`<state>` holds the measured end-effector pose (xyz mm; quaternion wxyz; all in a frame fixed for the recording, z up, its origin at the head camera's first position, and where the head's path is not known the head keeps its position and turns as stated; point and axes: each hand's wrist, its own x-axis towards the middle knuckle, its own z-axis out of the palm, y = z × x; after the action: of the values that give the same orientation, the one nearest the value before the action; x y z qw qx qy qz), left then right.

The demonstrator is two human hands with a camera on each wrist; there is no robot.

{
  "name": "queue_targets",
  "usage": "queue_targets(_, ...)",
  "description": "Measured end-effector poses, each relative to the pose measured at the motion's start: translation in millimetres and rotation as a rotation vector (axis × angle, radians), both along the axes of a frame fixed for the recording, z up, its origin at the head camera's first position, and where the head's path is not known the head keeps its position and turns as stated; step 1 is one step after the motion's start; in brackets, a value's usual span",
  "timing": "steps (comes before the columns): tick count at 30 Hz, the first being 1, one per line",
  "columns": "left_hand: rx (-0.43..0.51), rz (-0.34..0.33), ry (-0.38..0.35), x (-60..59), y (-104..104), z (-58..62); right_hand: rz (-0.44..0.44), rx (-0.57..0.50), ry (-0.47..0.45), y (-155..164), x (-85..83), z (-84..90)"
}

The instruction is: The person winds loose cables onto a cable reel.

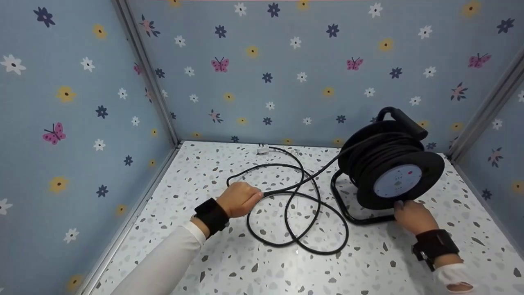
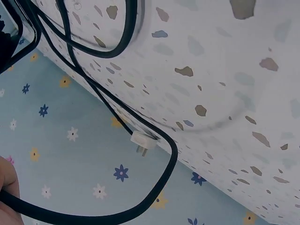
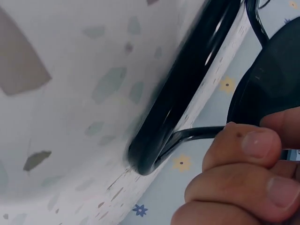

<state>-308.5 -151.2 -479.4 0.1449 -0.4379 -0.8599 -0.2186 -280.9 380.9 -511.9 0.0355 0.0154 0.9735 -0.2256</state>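
White left sleeve, nearest at lower left; matching right sleeve, near right; black wristbands on both wrists. One cable reel, black, at the far right of the table: two broad round flanges, the drum between them wound with many turns of cable; a pale disc with a red spot on the near face, its smaller markings too small to read; a bent carrying handle with a thick grip on top; a tubular stand resting on the tabletop. One black cable, smooth and slightly glossy, running from the drum to the left hand, with loose overlapping loops at centre; white plug with metal pins, lying by the far wall. Left hand: curled round the cable, left of the loops. Right hand: fingers bent, gripping the reel by the near flange's lower edge; the exact part pinched cannot be told. Table white, chip-speckled; walls blue, patterned with flowers and pink butterflies.
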Motion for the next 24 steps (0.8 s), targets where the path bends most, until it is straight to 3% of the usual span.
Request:
queue_targets(4,-0.012,-0.022,-0.005,1.1,11.0,-2.0,0.019,0.020,0.005,-7.0,0.9,-0.2)
queue_targets(6,-0.019,-0.027,-0.016,2.0,16.7,-2.9,0.086,0.071,0.028,-10.1,0.7,-0.5)
queue_targets(9,-0.031,-0.036,-0.033,2.5,25.3,-4.7,0.117,0.065,0.034,-14.9,0.6,-0.8)
queue_targets(14,-0.051,-0.038,-0.045,2.0,39.3,-8.2,0.058,0.002,-0.027,-20.4,0.1,-1.0)
queue_targets(24,-0.091,-0.006,-0.046,-2.6,58.9,-8.8,0.047,-0.058,-0.018,-36.2,5.9,-5.4)
